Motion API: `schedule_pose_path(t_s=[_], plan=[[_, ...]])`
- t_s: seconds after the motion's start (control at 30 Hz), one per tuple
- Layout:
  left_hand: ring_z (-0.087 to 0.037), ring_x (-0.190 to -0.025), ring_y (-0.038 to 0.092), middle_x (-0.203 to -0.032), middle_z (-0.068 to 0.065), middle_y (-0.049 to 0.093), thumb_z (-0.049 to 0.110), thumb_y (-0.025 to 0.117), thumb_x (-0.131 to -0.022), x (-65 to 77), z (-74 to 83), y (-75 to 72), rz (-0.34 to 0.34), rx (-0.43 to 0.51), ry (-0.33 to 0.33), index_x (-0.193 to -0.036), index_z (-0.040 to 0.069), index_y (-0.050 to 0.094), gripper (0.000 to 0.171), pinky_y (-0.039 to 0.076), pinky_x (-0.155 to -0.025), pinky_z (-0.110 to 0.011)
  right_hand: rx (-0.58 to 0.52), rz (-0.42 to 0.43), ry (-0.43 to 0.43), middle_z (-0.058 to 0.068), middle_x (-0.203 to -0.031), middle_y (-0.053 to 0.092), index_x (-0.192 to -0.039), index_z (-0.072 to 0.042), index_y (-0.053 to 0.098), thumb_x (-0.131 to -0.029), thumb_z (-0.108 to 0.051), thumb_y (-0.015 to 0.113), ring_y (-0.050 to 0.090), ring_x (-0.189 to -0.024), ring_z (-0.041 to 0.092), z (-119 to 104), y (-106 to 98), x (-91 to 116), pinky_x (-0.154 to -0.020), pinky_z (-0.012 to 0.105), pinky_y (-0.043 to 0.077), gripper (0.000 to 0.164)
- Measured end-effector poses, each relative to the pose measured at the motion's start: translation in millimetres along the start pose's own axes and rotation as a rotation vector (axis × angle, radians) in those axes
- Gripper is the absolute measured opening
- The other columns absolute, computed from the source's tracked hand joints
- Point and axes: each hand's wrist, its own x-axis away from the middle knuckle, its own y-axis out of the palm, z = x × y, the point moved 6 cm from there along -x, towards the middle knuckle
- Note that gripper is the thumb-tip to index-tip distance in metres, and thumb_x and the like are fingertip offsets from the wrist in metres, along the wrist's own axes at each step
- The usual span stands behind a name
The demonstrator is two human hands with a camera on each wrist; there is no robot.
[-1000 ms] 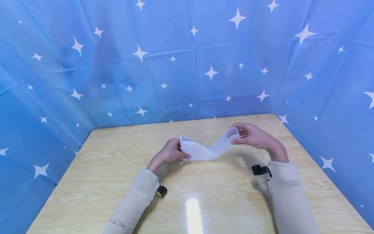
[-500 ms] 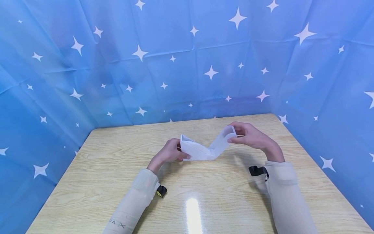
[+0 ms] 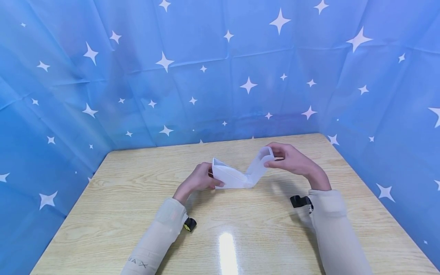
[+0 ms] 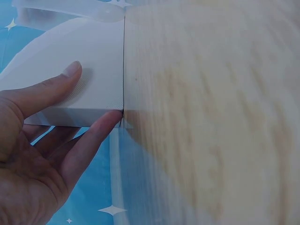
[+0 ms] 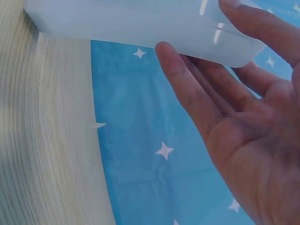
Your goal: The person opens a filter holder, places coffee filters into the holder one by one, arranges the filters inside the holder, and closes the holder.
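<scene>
A white box (image 3: 228, 177) with a slanted open top sits on the table, its translucent lid (image 3: 258, 168) swung out to the right and tilted up from a joint at the box's lower right end. My left hand (image 3: 199, 177) grips the box's left end. In the left wrist view, its thumb lies on the box's broad side and the fingers run along the narrow face. With thumb and fingers on opposite sides, my right hand (image 3: 292, 159) holds the raised far end of the lid. The right wrist view shows the fingers underneath the frosted lid (image 5: 117, 18).
The wood-grain table (image 3: 130, 214) reaches back to a blue star-patterned curtain (image 3: 206, 88), which also hangs on both sides. Black wrist-camera mounts jut from the left cuff (image 3: 190, 224) and right cuff (image 3: 300, 201). A bright light reflection lies near the front.
My right hand has moved a little left, swinging the lid steeper and closer to the box. The left hand and the box have stayed in place.
</scene>
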Motion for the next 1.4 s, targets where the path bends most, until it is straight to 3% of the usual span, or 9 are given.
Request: schedule_pose_path(t_s=[0.43,0.83,1.4], plan=[[-0.017,-0.077,0.069,-0.106,-0.012,0.076,0.009,0.087,-0.083,0.5,-0.2,-0.7,0.0,0.014,0.004,-0.122,0.01,0.071,0.042,0.064,-0.066,-0.043,-0.006,0.012,-0.02,0.016,-0.118,0.071,-0.129,-0.003,0.062,-0.094,-0.012,0.077,0.071,-0.105,0.013,-3.9,4.2,-3.6,-0.086,0.028,0.06,0.04],[-0.017,-0.077,0.069,-0.107,-0.013,0.076,0.008,0.086,-0.084,0.1,-0.1,0.2,-0.009,0.014,0.009,-0.123,0.01,0.071,0.042,0.065,-0.066,-0.043,0.038,0.027,-0.017,0.016,-0.118,0.071,-0.13,-0.005,0.063,-0.092,-0.015,0.079,0.069,-0.113,0.028,-7.3,5.4,-3.9,-0.087,0.029,0.059,0.042],[-0.018,-0.079,0.07,-0.107,-0.011,0.076,0.007,0.085,-0.084,0.6,0.4,-0.1,-0.003,-0.003,-0.001,-0.124,0.012,0.071,0.042,0.065,-0.068,-0.043,0.047,0.022,-0.033,0.016,-0.119,0.07,-0.13,-0.005,0.063,-0.091,-0.01,0.08,0.069,-0.115,0.029,-9.8,6.6,-3.6,-0.088,0.03,0.059,0.043]])
